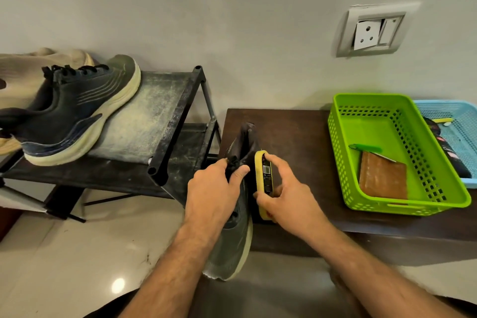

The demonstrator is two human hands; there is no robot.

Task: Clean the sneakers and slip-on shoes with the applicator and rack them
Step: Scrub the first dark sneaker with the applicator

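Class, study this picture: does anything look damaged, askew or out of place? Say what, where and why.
Yes. On the wall above the table, the socket plate looks damaged: its white socket insert sits tilted and loose in the frame. The top shelf of the shoe rack is also scuffed and dusty beside the racked sneaker.

Dusty black rack carrying 1 dark sneaker, brown table bearing green basket, blue basket
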